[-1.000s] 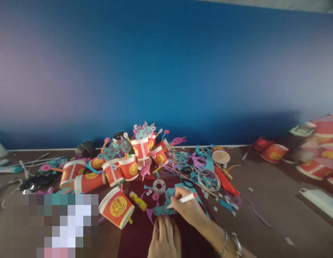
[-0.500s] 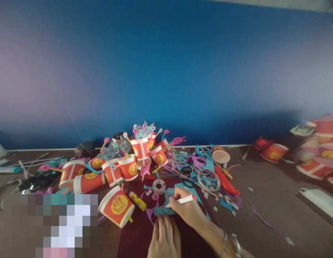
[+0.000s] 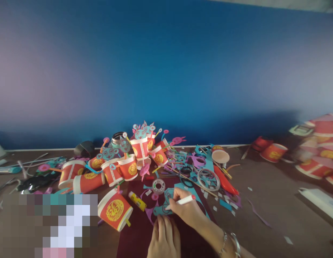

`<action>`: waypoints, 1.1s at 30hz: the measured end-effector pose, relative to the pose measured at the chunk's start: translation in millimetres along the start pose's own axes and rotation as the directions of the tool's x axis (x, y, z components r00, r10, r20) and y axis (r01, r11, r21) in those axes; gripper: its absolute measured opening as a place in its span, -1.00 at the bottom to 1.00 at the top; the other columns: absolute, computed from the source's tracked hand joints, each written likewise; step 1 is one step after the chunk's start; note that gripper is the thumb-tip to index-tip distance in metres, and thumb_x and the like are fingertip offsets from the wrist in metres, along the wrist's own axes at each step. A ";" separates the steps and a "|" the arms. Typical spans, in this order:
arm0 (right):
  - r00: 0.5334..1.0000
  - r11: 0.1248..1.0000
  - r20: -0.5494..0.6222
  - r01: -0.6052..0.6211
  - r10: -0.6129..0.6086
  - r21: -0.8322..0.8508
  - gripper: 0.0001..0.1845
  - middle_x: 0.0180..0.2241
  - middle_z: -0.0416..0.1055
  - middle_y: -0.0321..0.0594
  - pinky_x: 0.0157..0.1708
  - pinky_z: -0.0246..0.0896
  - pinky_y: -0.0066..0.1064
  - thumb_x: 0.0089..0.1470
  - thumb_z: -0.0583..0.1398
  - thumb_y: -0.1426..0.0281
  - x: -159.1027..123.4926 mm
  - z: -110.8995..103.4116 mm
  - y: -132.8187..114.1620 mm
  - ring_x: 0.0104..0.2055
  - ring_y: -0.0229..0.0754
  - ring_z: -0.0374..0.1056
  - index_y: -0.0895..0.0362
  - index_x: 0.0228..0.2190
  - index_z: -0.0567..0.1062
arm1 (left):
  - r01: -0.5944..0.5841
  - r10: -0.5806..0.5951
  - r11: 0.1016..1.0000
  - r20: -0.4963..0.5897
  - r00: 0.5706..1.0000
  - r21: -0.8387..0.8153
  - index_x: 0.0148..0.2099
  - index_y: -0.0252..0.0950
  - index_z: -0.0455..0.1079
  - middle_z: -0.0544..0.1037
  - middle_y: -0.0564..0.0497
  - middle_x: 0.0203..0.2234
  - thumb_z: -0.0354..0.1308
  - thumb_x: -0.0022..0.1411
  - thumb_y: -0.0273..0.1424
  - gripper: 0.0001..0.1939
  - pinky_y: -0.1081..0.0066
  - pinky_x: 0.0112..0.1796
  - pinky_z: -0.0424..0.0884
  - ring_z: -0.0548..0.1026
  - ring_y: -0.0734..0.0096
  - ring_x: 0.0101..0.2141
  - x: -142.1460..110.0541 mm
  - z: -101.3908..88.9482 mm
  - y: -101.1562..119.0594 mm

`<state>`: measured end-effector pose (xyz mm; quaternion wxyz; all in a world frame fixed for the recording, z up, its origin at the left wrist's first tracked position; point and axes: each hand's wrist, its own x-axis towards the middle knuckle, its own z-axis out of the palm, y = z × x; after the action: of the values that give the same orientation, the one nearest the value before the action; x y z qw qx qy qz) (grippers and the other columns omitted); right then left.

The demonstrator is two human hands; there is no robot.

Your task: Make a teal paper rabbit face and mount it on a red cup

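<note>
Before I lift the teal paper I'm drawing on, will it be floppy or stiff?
The teal paper looks thin and flat, so it's probably light and rather floppy. Pushed, it could slide or buckle, since it seems to lie loose on the dark red sheet.

The bare right hand (image 3: 184,208) could pass rightward over small white paper scraps (image 3: 215,208) and brown tabletop (image 3: 276,200) to the long white box (image 3: 320,205); leftward, a tilted red-and-yellow paper cup (image 3: 114,209) stands in the way
</note>
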<state>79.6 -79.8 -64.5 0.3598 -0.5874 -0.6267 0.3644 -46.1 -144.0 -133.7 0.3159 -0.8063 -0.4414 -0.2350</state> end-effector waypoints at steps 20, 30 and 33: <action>0.999 0.994 -0.038 -0.005 0.009 0.111 -0.73 -0.74 0.08 -0.48 -0.64 0.09 -0.54 -0.10 0.12 0.43 0.0 1.5 5.7 -0.66 -0.34 0.08 0.06 -0.69 0.12 | -0.012 0.012 1.000 0.002 1.000 -0.001 -0.20 -0.35 0.45 0.56 -0.11 -0.32 0.02 0.12 -0.45 -0.77 0.28 -0.25 0.45 0.52 0.17 -0.26 4.6 -4.4 -2.7; 0.998 0.993 -0.063 -0.002 0.010 0.117 -0.75 -0.73 0.08 -0.48 -0.60 0.12 -0.53 -0.13 0.11 0.44 1.3 2.3 6.4 -0.64 -0.34 0.10 0.07 -0.69 0.12 | -0.035 0.035 0.999 -0.005 0.999 0.009 -0.20 -0.36 0.43 0.57 -0.11 -0.34 -0.05 0.16 -0.48 -0.75 0.31 -0.26 0.44 0.53 0.18 -0.27 5.3 -5.4 -4.9; 0.998 0.996 -0.059 -0.008 0.013 0.091 -0.74 -0.74 0.06 -0.48 -0.60 0.11 -0.52 -0.14 0.10 0.45 1.4 2.0 7.2 -0.64 -0.34 0.06 0.06 -0.70 0.10 | -0.026 0.026 1.000 -0.002 1.000 0.003 -0.19 -0.36 0.43 0.56 -0.12 -0.33 -0.03 0.15 -0.47 -0.76 0.29 -0.24 0.44 0.52 0.17 -0.26 4.6 -4.5 -4.0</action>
<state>81.2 -78.2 -71.8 0.4028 -0.5843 -0.5955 0.3765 -47.8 -142.9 -126.4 0.3206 -0.8114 -0.4306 -0.2312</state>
